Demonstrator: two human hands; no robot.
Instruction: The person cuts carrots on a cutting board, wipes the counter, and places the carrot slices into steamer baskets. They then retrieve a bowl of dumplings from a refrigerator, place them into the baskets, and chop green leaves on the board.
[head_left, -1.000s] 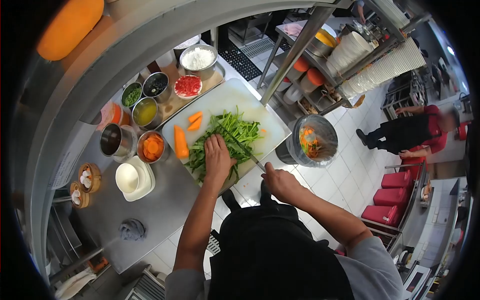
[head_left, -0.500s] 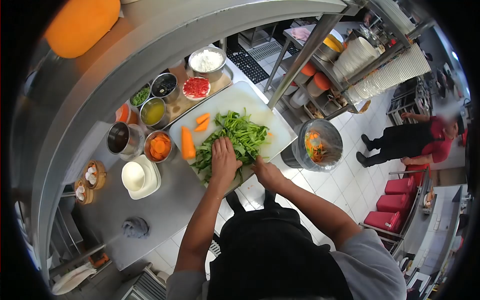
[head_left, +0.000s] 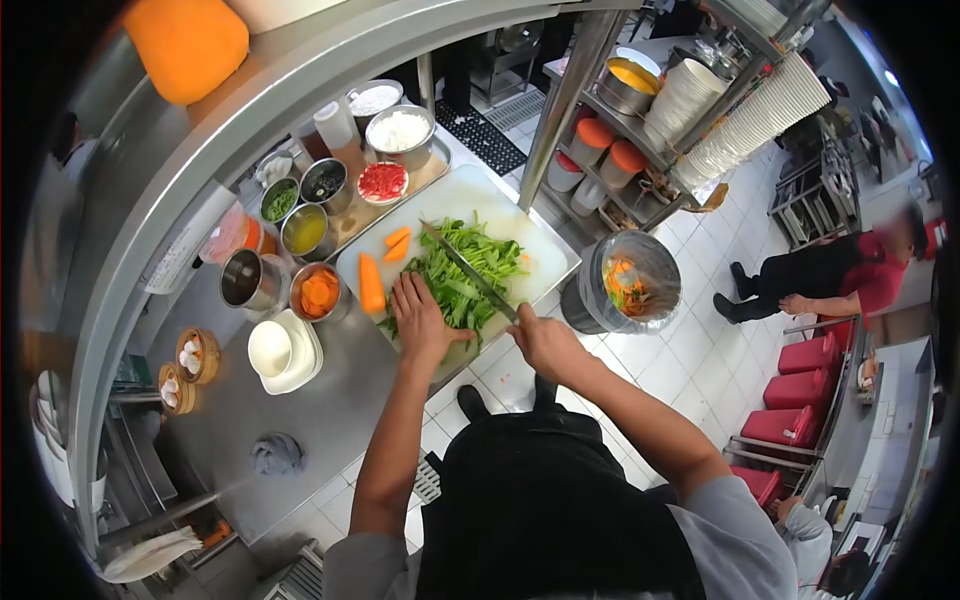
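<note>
Head view. Noted knife lying diagonally, tip aimed away and leftward, handle toward the body. Saw a long, thin, dark blade over heaped leafy greens on white cutting board. Found right hand closed round the handle. Found left hand flat, fingers spread, pressing greens just left of blade.

A pile of leafy greens was pressed down on the white cutting board by the left hand; a knife was gripped by the right hand, its blade laid across the greens; a carrot lay just beside them.
</note>
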